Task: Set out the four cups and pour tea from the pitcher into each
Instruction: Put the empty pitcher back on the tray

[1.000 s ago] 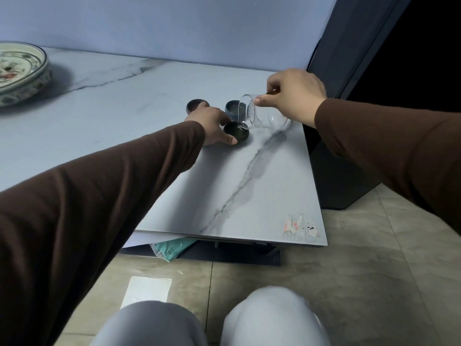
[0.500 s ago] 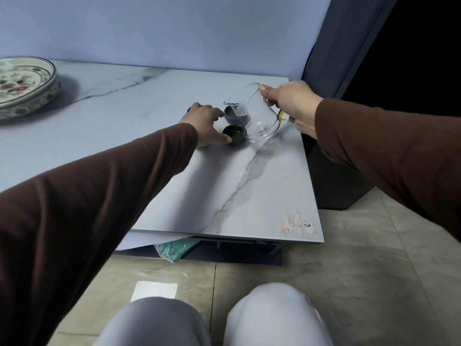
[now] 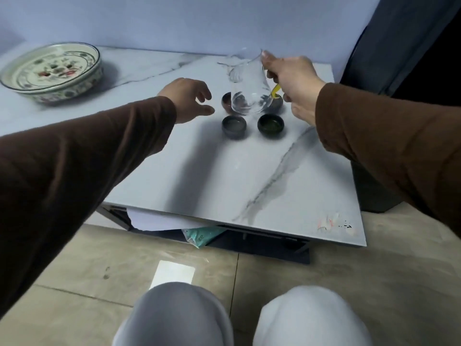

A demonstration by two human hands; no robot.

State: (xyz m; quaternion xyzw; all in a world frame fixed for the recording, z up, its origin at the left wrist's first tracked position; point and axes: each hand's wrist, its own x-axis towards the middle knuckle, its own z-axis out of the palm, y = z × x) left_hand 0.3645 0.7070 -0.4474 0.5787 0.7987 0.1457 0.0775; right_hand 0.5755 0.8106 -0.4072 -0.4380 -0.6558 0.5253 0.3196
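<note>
Several small dark cups stand in a square on the marble table [image 3: 224, 176]: a grey cup [image 3: 234, 126] front left, a green-glazed cup [image 3: 271, 124] front right, and two back cups [image 3: 226, 101] [image 3: 277, 104] partly hidden behind the glass. My right hand [image 3: 291, 83] grips the handle of a clear glass pitcher [image 3: 247, 86], held upright just above the back cups. It looks nearly empty. My left hand [image 3: 189, 98] hovers left of the cups, fingers spread, touching nothing.
A painted ceramic bowl [image 3: 53, 71] sits at the table's far left. The table's right edge meets a dark cabinet and curtain [image 3: 399, 46]. A teal packet [image 3: 202, 236] and white sheets stick out under the front edge. My knees are below.
The right hand tipped the pitcher back from pouring to upright and raised it. The left hand let go of the front cup and drew away to the left. The camera shifted.
</note>
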